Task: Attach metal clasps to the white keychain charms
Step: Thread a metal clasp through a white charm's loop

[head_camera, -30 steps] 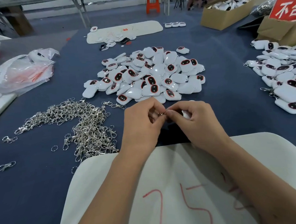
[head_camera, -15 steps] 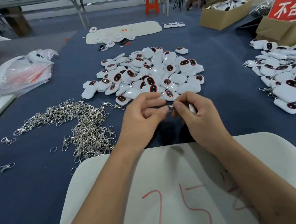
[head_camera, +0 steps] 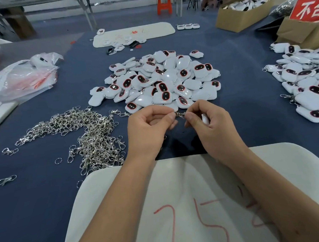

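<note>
Two bare hands are meeting above the blue table [head_camera: 245, 90], working a single metal clasp [head_camera: 180, 114] between them: the left hand [head_camera: 148, 128] is pinching one end of it between thumb and forefinger, while the right hand [head_camera: 213, 125] is pinching the other end with its fingertips and cupping a white charm [head_camera: 205, 118] in its curled fingers, only a sliver of it showing. Whether the ring is already through the charm's loop cannot be told at this size. To do the step well, the person is probably best keeping the charm steady in the right palm, holding the split ring open with the left and feeding it round the loop until it seats fully. Behind the hands, the heap of unclipped charms [head_camera: 158, 82] is waiting, the tangle of loose clasps [head_camera: 85, 132] is lying to the left, and finished charms with clasps [head_camera: 304, 80] are piling up at the right. Compared with a second ago, the hands are sitting slightly farther apart and higher in view, the clasp is now stretched visibly between them rather than hidden by touching fingertips, and the charm is showing at the right palm.
</note>
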